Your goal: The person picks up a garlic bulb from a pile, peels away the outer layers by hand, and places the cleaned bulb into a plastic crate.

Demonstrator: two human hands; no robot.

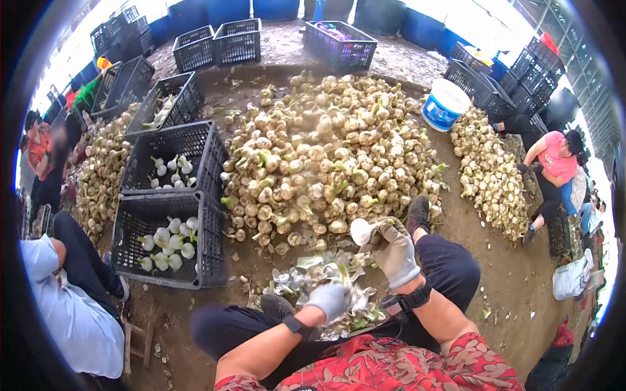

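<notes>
My right hand (393, 255), in a pale work glove, is closed around the stem end of a garlic bulb (360, 232). The bulb is clean and white and points left from the fingers. Lower and to the left is my left hand (330, 300), also gloved, over a heap of peeled skins and leaves (306, 279) between my legs. Motion smears its fingers, so I cannot make out what they hold. In front of me spreads a large pile of soil-stained garlic bulbs (313, 163) with short green stems.
On my left stand black plastic crates (207, 242) with white bulbs inside. A white-and-blue bucket (446, 104) sits behind the pile at right. One person (557, 156) sits at right by another garlic pile (489, 173); a person in light blue (72, 313) sits close on my left.
</notes>
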